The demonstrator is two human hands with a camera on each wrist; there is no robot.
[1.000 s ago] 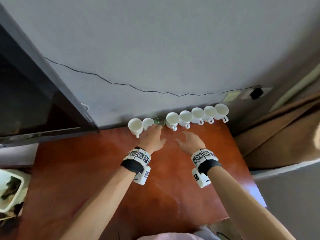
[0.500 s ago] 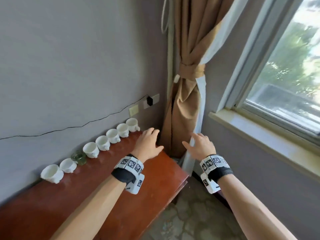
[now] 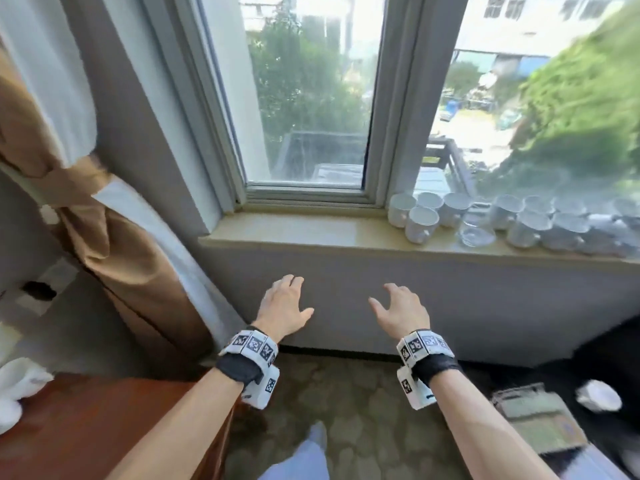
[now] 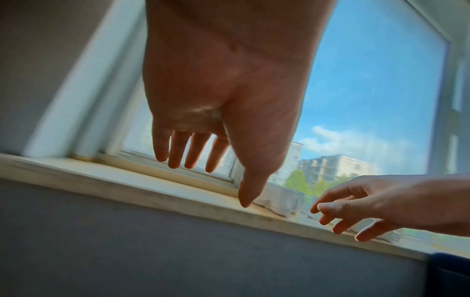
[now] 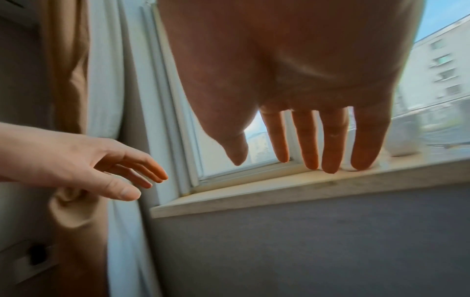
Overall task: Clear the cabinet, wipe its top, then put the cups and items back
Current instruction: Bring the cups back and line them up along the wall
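Several white cups (image 3: 420,223) and a clear glass dish (image 3: 476,233) stand crowded on the right part of the window sill (image 3: 294,233). Both hands hang empty in front of the grey wall below the sill. My left hand (image 3: 285,303) has relaxed fingers (image 4: 175,152) spread. My right hand (image 3: 398,306) is likewise loose, with its fingers (image 5: 330,140) pointing toward the sill and a white cup (image 5: 403,140) just right of them. The red-brown cabinet top (image 3: 86,427) shows at the lower left, with a white cup (image 3: 20,379) at its left edge.
A tan and white curtain (image 3: 104,237) hangs tied between cabinet and window. A wall socket (image 3: 38,291) sits behind it. On the patterned floor (image 3: 346,410) at lower right lie a green-grey bag (image 3: 540,420) and a white object (image 3: 597,394) on something dark.
The view has swung right from the cabinet and its row of cups to the window sill. Both empty hands moved along, off the cabinet, now in front of the wall under the sill.
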